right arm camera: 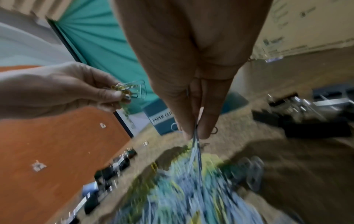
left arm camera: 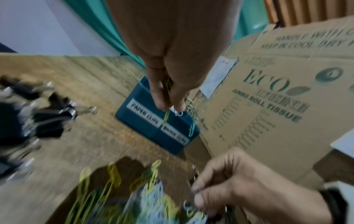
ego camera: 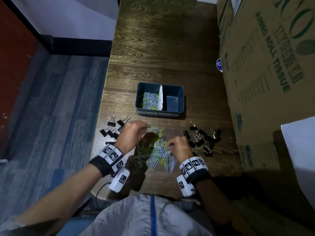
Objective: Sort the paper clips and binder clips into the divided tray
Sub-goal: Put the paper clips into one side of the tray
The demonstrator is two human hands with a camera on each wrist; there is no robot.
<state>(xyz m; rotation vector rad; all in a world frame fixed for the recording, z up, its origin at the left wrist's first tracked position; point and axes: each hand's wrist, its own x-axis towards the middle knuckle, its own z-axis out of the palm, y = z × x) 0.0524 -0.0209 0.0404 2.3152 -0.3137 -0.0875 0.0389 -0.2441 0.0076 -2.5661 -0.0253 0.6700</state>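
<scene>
A dark blue divided tray (ego camera: 180, 99) stands mid-table; its left compartment holds paper clips (ego camera: 150, 100), its right one looks bare. A loose pile of coloured paper clips (ego camera: 156, 150) lies in front of me. My left hand (ego camera: 134, 132) is raised over the pile's far edge and pinches a small bunch of clips (left arm camera: 189, 104). My right hand (ego camera: 179, 147) is at the pile's right side, its fingertips (right arm camera: 206, 131) pinching a few clips (right arm camera: 195, 150). Black binder clips lie in two groups, left (ego camera: 112, 130) and right (ego camera: 202, 138).
A large cardboard box (ego camera: 265, 68) printed "JUMBO ROLL TISSUE" fills the table's right side. The table's left edge (ego camera: 104, 106) drops to blue carpet. The tray's front carries labels (left arm camera: 144, 112) for paper clips and binder clips. A white sheet (ego camera: 300, 142) lies at the right.
</scene>
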